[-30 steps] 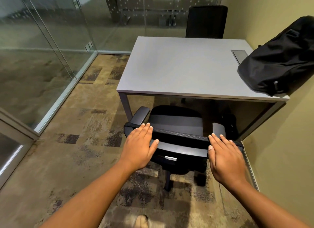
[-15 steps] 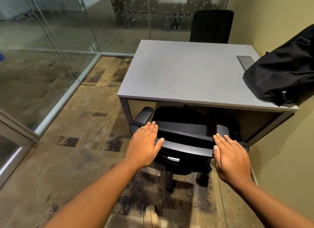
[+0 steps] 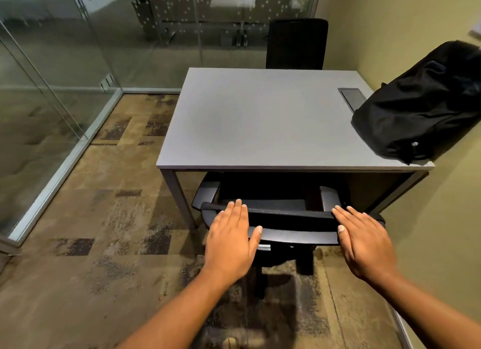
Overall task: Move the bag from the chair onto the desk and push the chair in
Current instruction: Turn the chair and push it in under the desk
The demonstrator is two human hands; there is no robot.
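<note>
Left hand: the left hand (image 3: 230, 240) lies flat, fingers straight and together, palm on the top edge of the office chair (image 3: 276, 218) backrest; gripping nothing.
Right hand: the right hand (image 3: 364, 242) mirrors it, open and flat on the backrest's right end.
Chair: black mesh-edged back, grey padded armrests, seat under the desk (image 3: 260, 119).
Desk: smooth grey rectangular top, thin metal legs.
Bag: soft black fabric backpack (image 3: 421, 106), slumped on the desk's right side against the wall.

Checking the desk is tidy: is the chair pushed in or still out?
Mostly in: the chair's seat sits under the desk; its backrest is outside the edge.
</note>
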